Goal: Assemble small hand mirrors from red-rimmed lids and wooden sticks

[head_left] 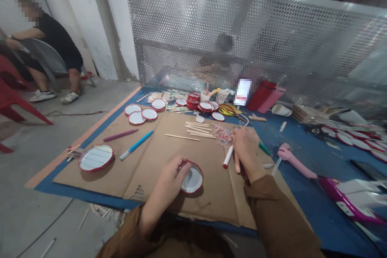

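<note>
A white disc with a red rim (193, 179) is pinched at its upper left edge by my left hand (173, 175), above the cardboard sheet (154, 161). My right hand (246, 147) reaches down at the cardboard's right side, its fingertips beside a pile of thin coloured strands (223, 134); what its closed fingers hold is hidden. Under and beside that hand lie a white marker with a red end (228, 157) and an orange marker (237, 164). Flat wooden sticks (201, 129) lie left of the strands. A larger red-rimmed disc with sticks across it (96, 157) rests at the left.
A pink glue gun (298, 163) lies on the blue table (305, 201) at the right. Purple (121, 135) and blue (136, 145) markers lie left. Red-rimmed discs (137, 117), a phone (243, 92) and a red box (261, 94) stand or lie behind. A person (56, 36) sits far left.
</note>
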`<move>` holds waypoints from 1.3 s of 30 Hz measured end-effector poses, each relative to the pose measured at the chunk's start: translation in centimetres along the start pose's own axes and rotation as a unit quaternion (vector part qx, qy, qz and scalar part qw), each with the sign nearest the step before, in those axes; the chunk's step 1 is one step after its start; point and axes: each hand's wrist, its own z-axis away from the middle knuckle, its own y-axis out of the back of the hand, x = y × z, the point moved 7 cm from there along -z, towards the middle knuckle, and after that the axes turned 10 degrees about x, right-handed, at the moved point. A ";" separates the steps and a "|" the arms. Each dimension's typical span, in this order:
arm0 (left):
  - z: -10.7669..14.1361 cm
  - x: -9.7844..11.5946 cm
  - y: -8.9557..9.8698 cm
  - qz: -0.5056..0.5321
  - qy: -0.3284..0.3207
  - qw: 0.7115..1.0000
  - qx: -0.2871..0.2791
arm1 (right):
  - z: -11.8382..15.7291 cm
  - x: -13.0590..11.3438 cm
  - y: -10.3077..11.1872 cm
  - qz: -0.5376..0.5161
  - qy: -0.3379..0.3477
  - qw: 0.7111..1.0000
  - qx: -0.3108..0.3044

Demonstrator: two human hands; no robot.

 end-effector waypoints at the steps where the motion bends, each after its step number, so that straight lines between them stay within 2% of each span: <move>1: 0.0 0.0 0.0 0.000 0.000 1.000 0.001 | 0.1 0.0 0.4 -0.005 0.000 1.000 0.012; 7: 0.1 0.3 0.0 -0.012 -0.004 1.000 0.005 | 1.1 -1.1 2.0 -0.049 0.032 0.997 0.057; 11: 0.1 0.2 0.0 -0.028 -0.005 1.000 -0.005 | 1.7 -2.2 2.2 -0.121 0.077 0.987 0.066; 14: 0.1 0.1 -0.1 -0.025 -0.002 1.000 -0.012 | 2.5 -2.9 2.8 -0.185 0.068 0.977 0.084; 16: 0.1 -0.1 -0.2 -0.008 0.009 1.000 -0.018 | 3.6 -4.0 4.1 -0.226 0.076 0.962 0.136; 20: 0.3 -0.7 -0.3 0.063 0.046 0.997 -0.008 | 6.9 -8.3 7.3 -0.242 0.189 0.921 0.239; 23: 0.3 -1.1 -0.3 0.112 0.075 0.991 0.003 | 9.0 -10.6 8.7 -0.249 0.252 0.898 0.262; 27: 0.2 -0.8 -0.2 0.141 0.068 0.988 0.002 | 9.9 -11.2 9.3 -0.298 0.270 0.879 0.258; 31: 0.1 -0.7 0.1 0.136 0.060 0.989 0.021 | 9.8 -10.5 8.9 -0.359 0.249 0.874 0.215; 34: 0.0 -1.2 0.6 0.142 0.083 0.985 0.055 | 9.2 -9.9 8.1 -0.459 0.190 0.860 0.120; 36: 0.0 -1.2 0.8 0.143 0.088 0.983 0.069 | 8.9 -9.8 7.1 -0.552 0.125 0.824 0.019; 39: 0.1 -1.1 1.1 0.147 0.095 0.981 0.084 | 8.9 -10.2 5.6 -0.673 0.030 0.728 -0.127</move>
